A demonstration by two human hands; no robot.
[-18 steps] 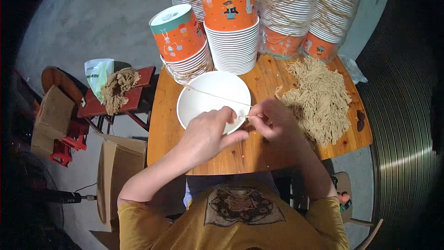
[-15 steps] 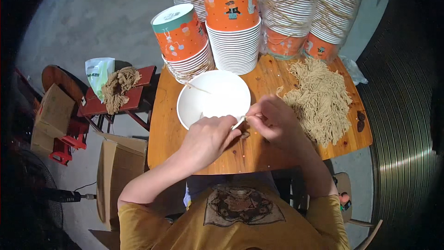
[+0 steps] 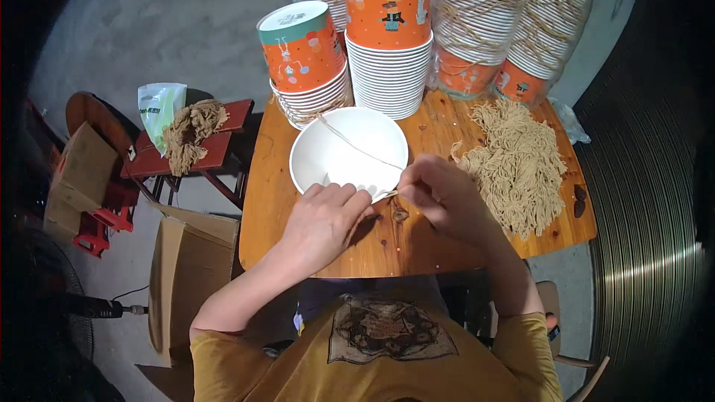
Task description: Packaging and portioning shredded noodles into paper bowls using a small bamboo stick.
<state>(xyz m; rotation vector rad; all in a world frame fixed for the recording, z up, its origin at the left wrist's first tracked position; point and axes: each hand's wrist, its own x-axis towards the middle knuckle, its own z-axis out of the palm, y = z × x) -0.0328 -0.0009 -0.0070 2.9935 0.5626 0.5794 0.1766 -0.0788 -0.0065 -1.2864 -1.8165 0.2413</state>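
Observation:
A white-lined paper bucket [image 3: 350, 150] stands on the wooden table with its open mouth toward me. My left hand [image 3: 326, 222] is closed over its near rim, fingers inside the edge. A thin tan cord [image 3: 356, 147] runs from the far left rim across the mouth to the near right rim. There my right hand [image 3: 441, 195] pinches the cord just off the rim, close to the left fingertips. The left thumb is partly hidden. A heap of tan cords [image 3: 518, 171] lies right of my right hand.
Nested orange-and-green paper buckets [image 3: 389, 37] stand upside down behind the mouth, beside a shorter stack [image 3: 302, 52]. Plastic-wrapped bucket stacks [image 3: 484, 22] rise at the back right. Left of the table [image 3: 268, 231] are a red bench [image 3: 231, 123] with more cord and an open cardboard box [image 3: 195, 275].
The cord now stretches across the bucket's mouth, where before it lay short and loose at the far left rim. My left hand has settled lower on the near rim; the view has shifted slightly.

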